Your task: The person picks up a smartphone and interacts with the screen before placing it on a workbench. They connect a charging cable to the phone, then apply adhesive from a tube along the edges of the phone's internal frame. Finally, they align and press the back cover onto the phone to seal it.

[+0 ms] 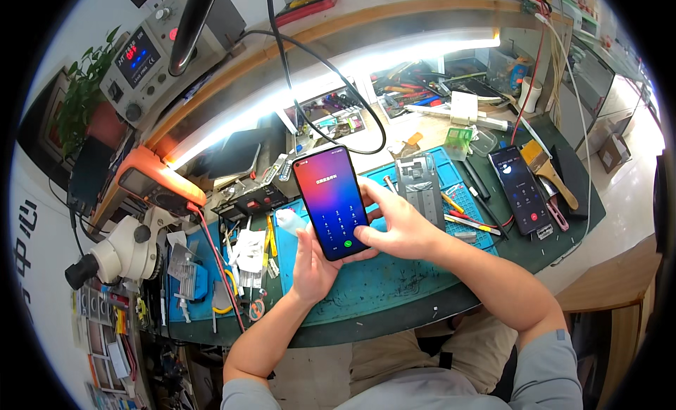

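A smartphone (331,202) with a lit dial pad on a pink-to-blue screen is held up above the blue work mat (380,290). My left hand (314,269) grips it from below, with the thumb along its left edge. At the phone's right side, my right hand (398,227) curls its fingers behind the edge while its thumb lies over the lower right of the screen. Just beyond that hand, a grey phone repair holder (420,188) rests on the mat. Farther right lies a second phone (520,188), its dark screen showing call buttons.
An orange multimeter (158,184) and a white microscope (116,255) stand at the left. A wooden-handled brush (549,174) lies beside the second phone. Screwdrivers and tweezers (472,223) are on the mat's right. A black cable (317,58) loops over the bench.
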`<state>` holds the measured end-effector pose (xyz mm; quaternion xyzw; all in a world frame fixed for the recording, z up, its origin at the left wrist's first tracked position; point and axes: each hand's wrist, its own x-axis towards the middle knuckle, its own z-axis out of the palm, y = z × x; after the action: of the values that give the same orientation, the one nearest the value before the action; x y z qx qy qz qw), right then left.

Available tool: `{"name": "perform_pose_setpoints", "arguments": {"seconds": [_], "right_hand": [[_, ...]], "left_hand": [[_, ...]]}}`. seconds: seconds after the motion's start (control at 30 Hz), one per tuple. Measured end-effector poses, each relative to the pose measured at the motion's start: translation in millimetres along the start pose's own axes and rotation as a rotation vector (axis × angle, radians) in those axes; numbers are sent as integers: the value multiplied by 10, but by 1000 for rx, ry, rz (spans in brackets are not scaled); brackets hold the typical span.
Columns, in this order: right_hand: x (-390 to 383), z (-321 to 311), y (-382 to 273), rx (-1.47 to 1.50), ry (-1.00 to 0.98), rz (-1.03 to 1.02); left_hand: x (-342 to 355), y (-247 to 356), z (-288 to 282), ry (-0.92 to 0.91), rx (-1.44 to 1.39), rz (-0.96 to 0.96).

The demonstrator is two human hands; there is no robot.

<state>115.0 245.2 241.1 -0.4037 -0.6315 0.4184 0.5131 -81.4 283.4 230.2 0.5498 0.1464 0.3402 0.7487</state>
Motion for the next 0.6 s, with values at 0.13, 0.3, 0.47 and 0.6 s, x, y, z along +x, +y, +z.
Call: {"name": "perform_pose_setpoints", "arguments": {"seconds": [0.13, 0.3, 0.47, 0.6], "right_hand": [[24, -64, -40, -20, -12, 2], [-6, 12, -71, 20, -52, 21], [-4, 42, -58, 23, -60, 10], [-16, 73, 4, 41, -28, -45]], "left_hand": [[-11, -10, -17, 36, 13, -17], [21, 33, -5, 36, 17, 4], [-15, 30, -27, 25, -15, -2], [-68, -8, -96, 21, -31, -104]]}}
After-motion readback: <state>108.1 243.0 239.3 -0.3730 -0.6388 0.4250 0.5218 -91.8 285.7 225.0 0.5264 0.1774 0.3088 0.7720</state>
